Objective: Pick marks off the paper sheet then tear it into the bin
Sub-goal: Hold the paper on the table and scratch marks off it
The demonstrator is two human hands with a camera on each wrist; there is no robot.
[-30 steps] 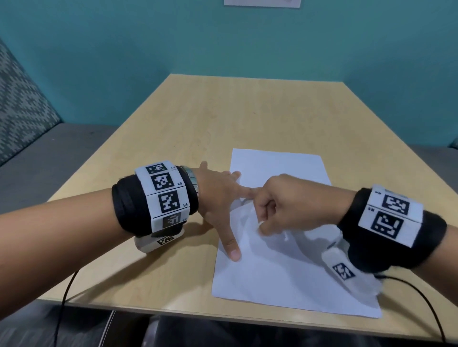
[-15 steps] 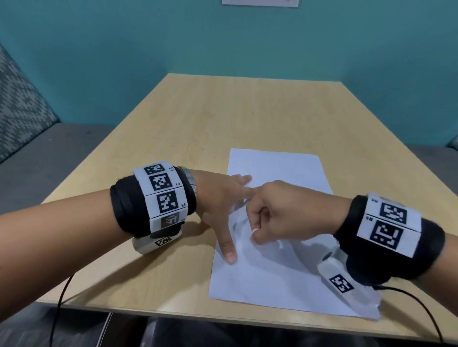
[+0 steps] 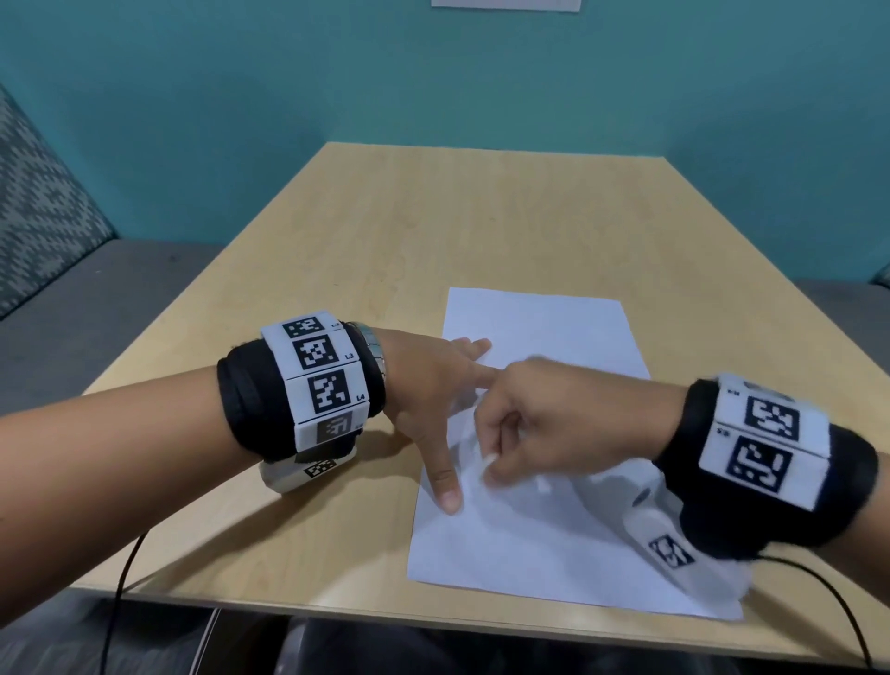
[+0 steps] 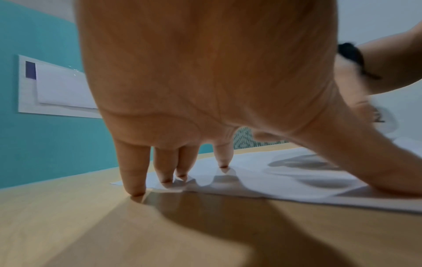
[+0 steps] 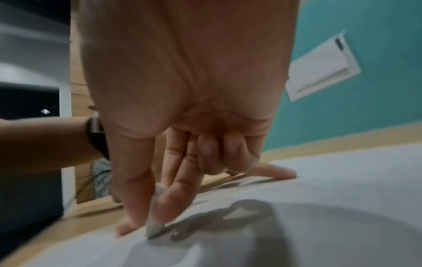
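A white paper sheet [image 3: 539, 327] lies flat on the wooden table [image 3: 433, 217]. My left hand [image 3: 448, 424] is spread on the sheet's left edge, thumb [image 4: 388, 171] and fingertips [image 4: 137, 187] pressing down. My right hand [image 3: 486, 465] is curled over the middle of the sheet. It pinches a small white object [image 5: 155, 224] between thumb and index finger, with the object's tip on the paper [image 5: 342, 198]. Motion blur hides what the object is. No marks show on the sheet. No bin is in view.
The teal wall behind the table carries a white panel [image 3: 505, 4]. A patterned grey bench [image 3: 43, 217] stands to the left. Black cables [image 3: 120, 588] hang from both wrists over the table's near edge.
My right hand has slid a little left and toward me across the sheet, still pinching the white object. The left hand has stayed spread on the paper's edge.
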